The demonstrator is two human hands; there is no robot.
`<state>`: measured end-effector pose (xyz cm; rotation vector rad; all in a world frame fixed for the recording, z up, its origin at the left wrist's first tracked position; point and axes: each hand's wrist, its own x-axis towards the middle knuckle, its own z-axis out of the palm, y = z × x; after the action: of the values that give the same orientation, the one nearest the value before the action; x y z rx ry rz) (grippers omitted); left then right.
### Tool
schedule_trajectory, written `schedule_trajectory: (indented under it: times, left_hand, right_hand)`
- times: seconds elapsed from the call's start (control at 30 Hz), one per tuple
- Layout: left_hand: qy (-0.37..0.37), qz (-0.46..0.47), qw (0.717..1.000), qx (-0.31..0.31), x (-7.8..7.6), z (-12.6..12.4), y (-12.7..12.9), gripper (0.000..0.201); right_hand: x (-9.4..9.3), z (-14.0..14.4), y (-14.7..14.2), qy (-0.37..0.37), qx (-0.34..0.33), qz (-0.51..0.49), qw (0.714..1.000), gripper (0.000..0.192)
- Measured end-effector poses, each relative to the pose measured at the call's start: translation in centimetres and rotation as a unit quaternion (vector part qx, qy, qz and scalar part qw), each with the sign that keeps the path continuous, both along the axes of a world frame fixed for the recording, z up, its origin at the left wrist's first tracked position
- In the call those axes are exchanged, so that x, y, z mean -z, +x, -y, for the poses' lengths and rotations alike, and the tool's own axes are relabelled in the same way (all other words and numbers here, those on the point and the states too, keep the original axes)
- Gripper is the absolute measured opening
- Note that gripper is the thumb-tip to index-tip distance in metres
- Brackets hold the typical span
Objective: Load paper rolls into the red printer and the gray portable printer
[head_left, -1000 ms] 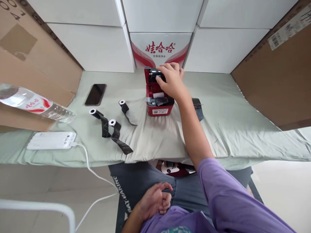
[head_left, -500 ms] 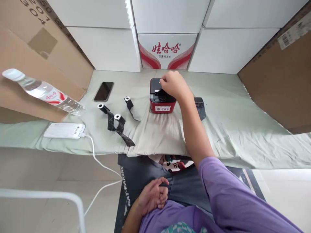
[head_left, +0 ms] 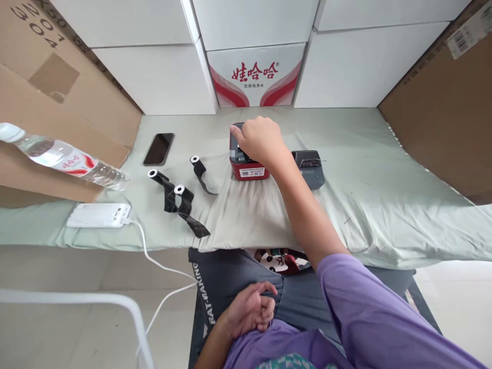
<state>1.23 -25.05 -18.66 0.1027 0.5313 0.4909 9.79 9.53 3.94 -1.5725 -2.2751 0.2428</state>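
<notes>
A small red label printer [head_left: 249,172] with a black lid stands on the pale green cloth [head_left: 365,179], its lid down. My right hand [head_left: 258,141] lies over its top, fingers curled around the far left edge of the lid. My left hand [head_left: 251,310] rests in my lap with its fingers loosely curled and nothing in it. Three small rolls with black tape trailing from them lie left of the printer: one roll [head_left: 196,164] nearest it, two more rolls [head_left: 180,192] further left and nearer me.
A dark grey device [head_left: 309,166] sits just right of the printer. A black phone [head_left: 159,148], a lying water bottle [head_left: 65,160] and a white power bank [head_left: 99,215] with its cable [head_left: 161,266] are at the left. White cartons [head_left: 253,77] and cardboard boxes [head_left: 442,118] wall the back and sides.
The printer's lid stood open a second ago; my right hand brought it down and now covers the closed top. The left hand stayed in my lap.
</notes>
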Motion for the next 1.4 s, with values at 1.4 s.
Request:
schedule_trajectory:
  times: [1.4]
  left_hand:
    - [0.497, -0.620, 0.598, -0.103, -10.0, -28.1, 10.3, 0.061]
  right_hand:
    - [16.3, -1.5, 17.9, -0.020, 0.192, -0.545, 0.816, 0.066]
